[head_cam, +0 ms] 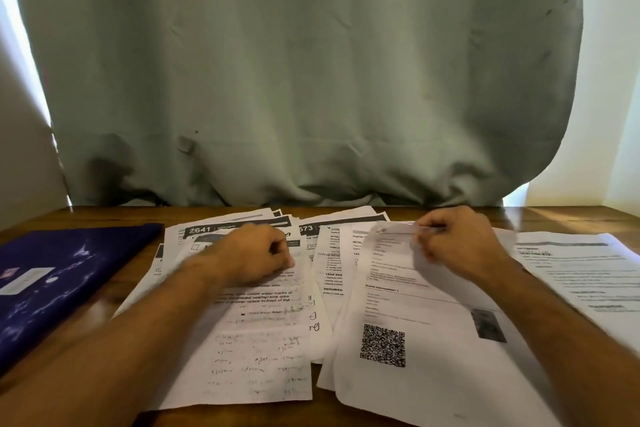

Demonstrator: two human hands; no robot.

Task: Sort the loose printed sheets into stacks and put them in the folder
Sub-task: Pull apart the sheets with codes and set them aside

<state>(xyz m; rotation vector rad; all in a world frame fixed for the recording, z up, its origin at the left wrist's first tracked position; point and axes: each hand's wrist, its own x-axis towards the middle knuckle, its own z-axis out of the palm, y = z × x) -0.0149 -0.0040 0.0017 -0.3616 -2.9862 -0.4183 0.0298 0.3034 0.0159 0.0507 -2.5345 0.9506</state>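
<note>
On the wooden table (571,218), printed sheets (263,340) lie fanned and overlapping, no stacks formed. Blue folder (62,274) sits closed at left (nothing filed yet). Left hand (256,253) rests curled on sheets; right hand (457,239) pinches a sheet's top edge.

A brown wooden desk (571,218) carries everything here, its far edge meeting a pale green curtain. On the left side lies a dark blue folder (62,274), flat and closed, with a small white label on its cover. Just beside it, printed sheets (263,350) spread in overlapping layers across the middle. Further right lies a sheet with a QR code (408,374), and another printed page (588,274) near the right edge.
</note>
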